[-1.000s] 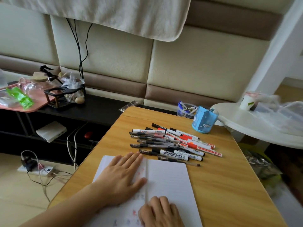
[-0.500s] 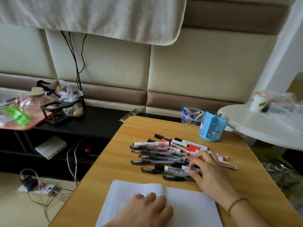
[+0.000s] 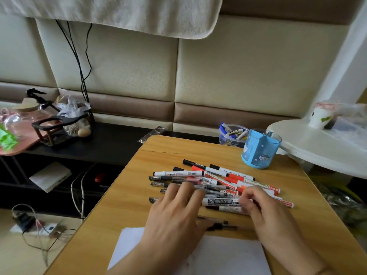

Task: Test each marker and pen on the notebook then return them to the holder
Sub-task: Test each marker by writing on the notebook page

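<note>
Both hands moved onto the pile: left hand [image 3: 174, 213] spread flat, right hand [image 3: 264, 211] pinching the white whiteboard marker [image 3: 220, 202]; better to lift it alone.

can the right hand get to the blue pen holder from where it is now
Probably yes. The right hand is on the pile of pens, and the blue pen holder stands beyond the pile toward the table's far right corner, with only bare table between.

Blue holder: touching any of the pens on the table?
Apart. Head view shows bare tabletop between the blue holder and the pile of pens.
</note>
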